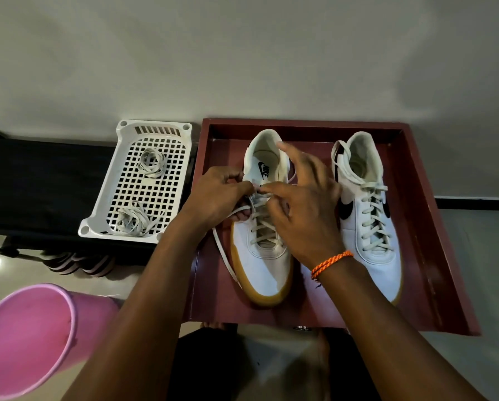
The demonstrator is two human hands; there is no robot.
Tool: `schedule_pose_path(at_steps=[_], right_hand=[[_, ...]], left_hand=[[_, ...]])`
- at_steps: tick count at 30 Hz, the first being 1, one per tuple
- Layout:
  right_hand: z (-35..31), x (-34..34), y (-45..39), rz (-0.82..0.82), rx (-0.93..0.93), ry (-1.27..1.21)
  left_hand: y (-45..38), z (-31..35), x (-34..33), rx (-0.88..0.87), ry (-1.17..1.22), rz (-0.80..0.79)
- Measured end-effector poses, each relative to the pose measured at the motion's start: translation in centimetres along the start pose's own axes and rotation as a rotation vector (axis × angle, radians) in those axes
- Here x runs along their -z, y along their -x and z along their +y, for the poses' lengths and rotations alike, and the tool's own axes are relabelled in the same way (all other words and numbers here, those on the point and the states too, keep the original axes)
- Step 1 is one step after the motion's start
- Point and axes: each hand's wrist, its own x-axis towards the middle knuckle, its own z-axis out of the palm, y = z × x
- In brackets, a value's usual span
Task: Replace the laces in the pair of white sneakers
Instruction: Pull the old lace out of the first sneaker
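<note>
Right now both hands meet over the top eyelets of the left sneaker [264, 256], which lies in the red tray [433, 227] with its toe toward the person and its heel away. The left hand [216, 195] pinches the lace [222, 250] at the shoe's left side, its loose end trailing toward the toe (a long tail). The right hand [303, 209] rests across the tongue, fingers spread, thumb and forefinger apparently nipping the lace too. The right sneaker [369, 215] beside it is laced.
</note>
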Motion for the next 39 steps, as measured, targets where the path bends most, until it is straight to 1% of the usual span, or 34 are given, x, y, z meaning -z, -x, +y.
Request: schedule_pose_path(at_steps=[2, 5, 8, 12, 14, 17, 19, 21, 24, 29, 31, 34, 37, 39], right_hand=[[-0.3, -0.6, 0.4, -0.091, 0.011, 0.077], [-0.2, -1.0, 0.6, -0.104, 0.012, 0.090], [0.1, -0.5, 0.0, -0.018, -0.018, 0.025], [0.3, 0.2, -0.6, 0.160, -0.153, -0.051], [0.2, 0.3, -0.5, 0.176, -0.133, -0.058], [-0.1, 0.0, -0.2, 0.057, -0.023, -0.018], [-0.2, -0.6, 0.2, -0.042, -0.011, 0.043], [-0.1, -1.0, 0.4, -0.082, -0.011, 0.070], [0.1, -0.8, 0.1, -0.033, -0.019, 0.038], [0.6, 0.2, -0.5, 0.143, -0.092, -0.018], [0.7, 0.4, -0.6, 0.171, -0.099, -0.057], [0.4, 0.3, -0.4, 0.075, -0.040, -0.058], [0.2, -0.5, 0.1, -0.059, -0.016, 0.034], [0.1, -0.8, 0.3, -0.086, -0.015, 0.068]], left_hand=[[-0.1, 0.0, 0.1, 0.001, 0.001, -0.008], [-0.1, 0.1, 0.1, 0.009, 0.003, -0.009], [-0.1, 0.1, 0.1, 0.012, 0.029, -0.010], [-0.1, 0.0, 0.0, 0.015, 0.034, 0.004], [0.0, 0.0, 0.0, 0.014, 0.037, 0.011], [-0.1, -0.1, 0.1, 0.006, 0.039, 0.025], [-0.1, -0.1, 0.1, 0.001, 0.042, 0.025], [-0.1, 0.0, 0.1, 0.001, 0.038, 0.018], [-0.2, -0.2, 0.1, -0.006, 0.012, 0.029], [-0.4, -0.4, 0.0, 0.003, 0.009, 0.026], [-0.4, -0.4, 0.0, 0.008, 0.011, 0.036], [-0.4, -0.3, 0.0, 0.008, 0.003, 0.048], [-0.4, -0.3, 0.0, -0.004, -0.018, 0.051], [-0.4, -0.3, 0.1, -0.011, -0.029, 0.052]])
